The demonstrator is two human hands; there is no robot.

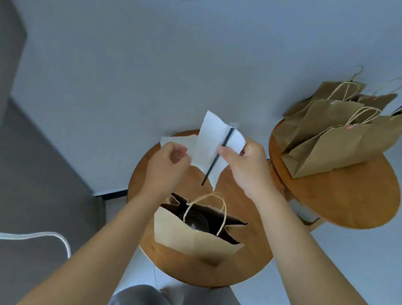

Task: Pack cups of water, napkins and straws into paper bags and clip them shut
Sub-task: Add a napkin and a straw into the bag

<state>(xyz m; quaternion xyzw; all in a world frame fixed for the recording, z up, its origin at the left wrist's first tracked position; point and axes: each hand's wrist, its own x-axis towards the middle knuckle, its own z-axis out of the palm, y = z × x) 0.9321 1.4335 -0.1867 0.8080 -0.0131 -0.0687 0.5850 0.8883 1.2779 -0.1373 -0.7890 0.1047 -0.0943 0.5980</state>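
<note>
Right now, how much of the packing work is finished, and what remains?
Done: several closed bags stand on the far table. In hand: the right hand pinches a napkin and black straw; the left hand holds the napkin's edge. Left: put both into the open bag holding a cup, then clip it.

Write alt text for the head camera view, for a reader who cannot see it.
Seen from above, the right hand pinches a thin black straw against a white paper napkin, whose edge the left hand holds, over an open brown paper bag holding a cup on a round wooden stool. Closed brown bags stand on a second stool.
</note>
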